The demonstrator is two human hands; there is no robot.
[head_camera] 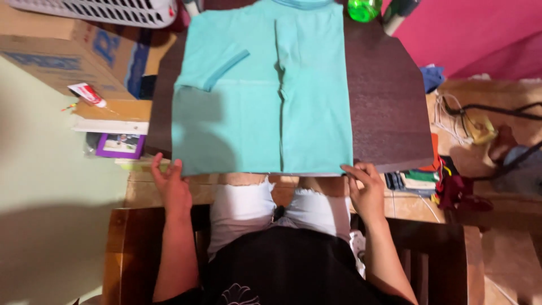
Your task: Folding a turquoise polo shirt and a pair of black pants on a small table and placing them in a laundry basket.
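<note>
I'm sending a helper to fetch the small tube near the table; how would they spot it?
Start at the dark table with the turquoise shirt. Left of it, on the cardboard box, lies the tube: small, white and red, the only tube there.

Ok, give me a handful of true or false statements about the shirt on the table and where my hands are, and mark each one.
1. The turquoise shirt lies flat on the dark brown table. True.
2. The left hand is at the shirt's near left corner. True.
3. The right hand is lifting a sleeve at the far end of the table. False: it is at the shirt's near right corner, by the table's near edge.
4. The shirt's right side is folded in toward the middle. True.
5. The shirt is crumpled in a ball. False: it is spread out smooth, with a sleeve lying across its left part.
6. A green bottle stands between the hands. False: it is at the table's far edge.
</note>
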